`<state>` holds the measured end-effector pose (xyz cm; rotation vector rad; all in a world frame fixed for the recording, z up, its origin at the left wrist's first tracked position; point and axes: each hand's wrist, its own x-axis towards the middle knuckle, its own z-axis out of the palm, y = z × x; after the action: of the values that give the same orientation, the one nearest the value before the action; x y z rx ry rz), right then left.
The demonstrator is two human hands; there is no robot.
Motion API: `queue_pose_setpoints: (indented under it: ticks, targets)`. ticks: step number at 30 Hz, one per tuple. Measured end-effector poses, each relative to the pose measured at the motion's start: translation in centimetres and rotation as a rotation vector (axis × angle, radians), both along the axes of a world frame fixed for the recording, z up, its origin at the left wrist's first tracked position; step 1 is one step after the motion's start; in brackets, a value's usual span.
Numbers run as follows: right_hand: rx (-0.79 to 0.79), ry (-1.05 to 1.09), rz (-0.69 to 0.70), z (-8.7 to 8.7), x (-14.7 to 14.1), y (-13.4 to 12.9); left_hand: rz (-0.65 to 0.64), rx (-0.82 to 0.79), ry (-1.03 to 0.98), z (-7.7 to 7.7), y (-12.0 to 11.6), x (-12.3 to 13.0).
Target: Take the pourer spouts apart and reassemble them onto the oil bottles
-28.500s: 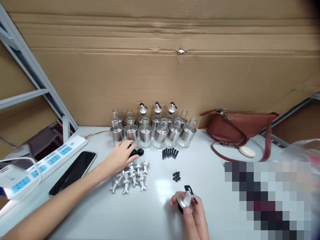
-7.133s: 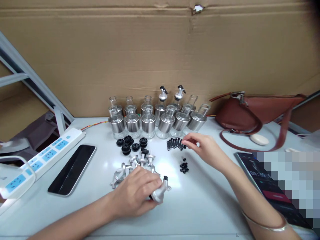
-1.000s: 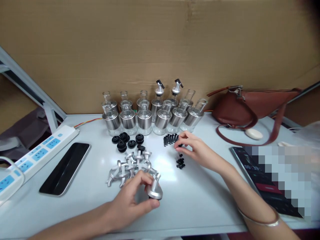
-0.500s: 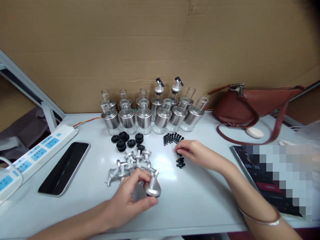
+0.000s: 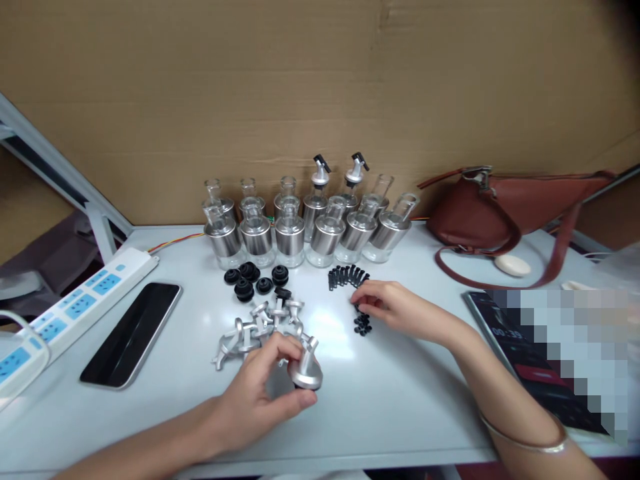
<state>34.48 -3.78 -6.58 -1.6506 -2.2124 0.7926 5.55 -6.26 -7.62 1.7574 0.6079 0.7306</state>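
Observation:
My left hand (image 5: 265,393) holds a silver pourer top (image 5: 307,370) with a dark underside between thumb and fingers. My right hand (image 5: 387,303) is pinched over the small black plugs (image 5: 363,325); whatever its fingertips hold is too small to make out. Just behind those fingers, short black levers (image 5: 345,275) lie in a row. Beyond my left hand is a heap of silver pourer parts (image 5: 263,319). Several ribbed black stoppers (image 5: 244,289) lie behind the heap.
Glass bottles with steel bands (image 5: 290,237) stand in two rows at the back, two with pourers fitted. A phone (image 5: 131,337) and power strip (image 5: 80,303) lie left. At right are a brown bag (image 5: 465,213), a white oval object (image 5: 513,265) and a dark screen device (image 5: 525,360).
The view has shifted very slightly. Both hands keep nearly the same place and grip.

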Motion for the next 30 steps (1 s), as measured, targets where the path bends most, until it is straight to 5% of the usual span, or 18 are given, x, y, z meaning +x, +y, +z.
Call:
queue_pose_setpoints:
  ticks: [30]
  targets:
    - [-0.015,0.009,0.017,0.14,-0.17,0.04,0.002,0.006,-0.011,0.06,0.06,0.04]
